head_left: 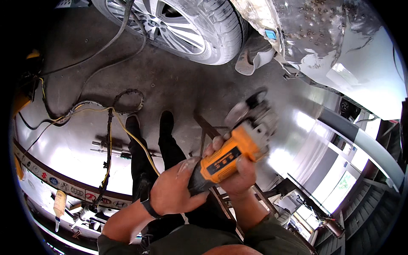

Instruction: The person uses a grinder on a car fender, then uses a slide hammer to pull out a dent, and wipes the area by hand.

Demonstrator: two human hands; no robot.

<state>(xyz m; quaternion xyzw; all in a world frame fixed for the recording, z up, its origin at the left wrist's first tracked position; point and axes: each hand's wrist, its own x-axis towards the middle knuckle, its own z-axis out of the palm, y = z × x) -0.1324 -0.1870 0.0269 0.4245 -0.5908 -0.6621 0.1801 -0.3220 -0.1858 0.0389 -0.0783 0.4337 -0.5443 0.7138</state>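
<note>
An orange and black angle grinder (pixel 223 158) is in both my hands, its metal head up and to the right. The head and the disc with its guard (pixel 246 108) are smeared by motion. My left hand (pixel 174 187) wraps round the dark rear end of the body. Closer to the head, my right hand (pixel 238 176) clasps the body from below, fingers curling over its far side. A yellow power cord (pixel 138 140) runs from the floor toward my left hand.
A car wheel (pixel 182 29) stands ahead, beside a scraped, pitted body panel (pixel 314 29) at upper right. Dark cables (pixel 85 104) loop across the floor at left. A grey and white bumper (pixel 361 140) lies to the right. A nozzle bottle (pixel 59 204) is at lower left.
</note>
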